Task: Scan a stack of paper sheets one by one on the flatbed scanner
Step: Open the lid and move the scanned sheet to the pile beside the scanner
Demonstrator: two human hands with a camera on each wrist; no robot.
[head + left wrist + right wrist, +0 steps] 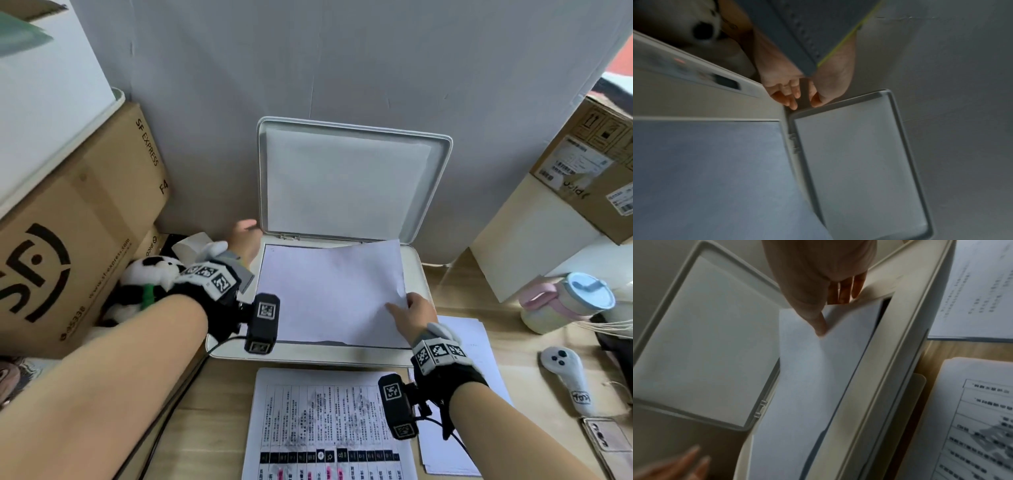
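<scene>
The right hand pinches a blank-side-up sheet askew on the open scanner, left hand loosely spread beside the lid; next, square it.

From the head camera we look forward and down over both forearms onto the open scanner and the wall behind it. Our left wrist camera sits close above the scanner's left rear corner, looking along the fingers (rotated, blurred). The right wrist camera looks along the hand from close above the scanner's right front corner. All three share the raised lid.
</scene>
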